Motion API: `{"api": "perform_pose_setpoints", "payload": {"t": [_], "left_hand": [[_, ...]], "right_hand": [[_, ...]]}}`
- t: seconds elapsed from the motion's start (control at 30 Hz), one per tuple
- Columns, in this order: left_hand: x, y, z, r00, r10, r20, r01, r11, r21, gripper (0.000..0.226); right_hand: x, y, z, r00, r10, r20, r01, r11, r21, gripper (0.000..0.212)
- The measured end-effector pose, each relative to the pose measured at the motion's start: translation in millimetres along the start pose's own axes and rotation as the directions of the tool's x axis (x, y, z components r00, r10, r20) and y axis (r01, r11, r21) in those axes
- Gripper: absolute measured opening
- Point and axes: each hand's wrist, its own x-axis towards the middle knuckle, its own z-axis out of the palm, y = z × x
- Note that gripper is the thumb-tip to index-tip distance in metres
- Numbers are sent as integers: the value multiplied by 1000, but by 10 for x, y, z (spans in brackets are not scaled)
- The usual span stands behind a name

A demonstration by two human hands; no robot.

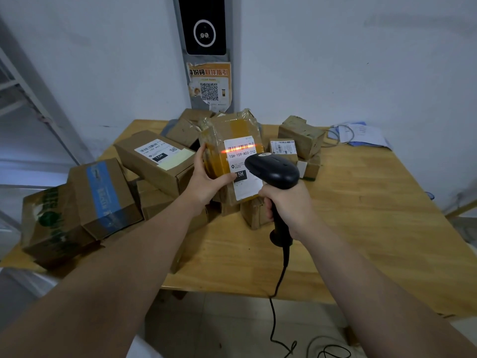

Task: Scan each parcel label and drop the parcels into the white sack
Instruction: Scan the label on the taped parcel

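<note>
Left hand (206,177) grips upright parcel (232,140) by its left edge, label (242,161) facing scanner (273,174) clenched in right hand (286,205); sack unseen.

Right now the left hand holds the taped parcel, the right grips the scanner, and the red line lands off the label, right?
No: the head view shows the red line across the label's barcode. The left hand does hold the taped parcel and the right hand grips the scanner.

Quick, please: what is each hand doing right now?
Left hand: grips the taped parcel.
Right hand: grips the black scanner by its handle.
</note>
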Motion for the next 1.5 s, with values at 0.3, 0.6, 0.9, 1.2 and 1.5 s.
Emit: {"api": "perform_pose_setpoints", "payload": {"t": [0.3,0.6,0.9,1.2,1.5], "left_hand": [[-6,12,-3,1000,-15,-1,15,1000,-10,106],[-24,27,-2,1000,-17,1,17,999,-32,106],[-338,102,-23,987,46,-153,-64,992,-113,101],[-1210,-177,-659,928,101,-359,-146,984,-99,98],[-2889,-1319,-1813,830,-164,-534,107,985,-136,101]], "right_hand": [[6,23,-35,1000,2,0,-2,1000,24,27],[16,60,-60,999,-32,10,31,995,97,30],[-14,6,66,973,-191,130,168,972,167,27],[-443,71,825,870,-284,403,217,955,204,26],[-1260,917,2180,782,15,623,36,997,-69,20]]}}
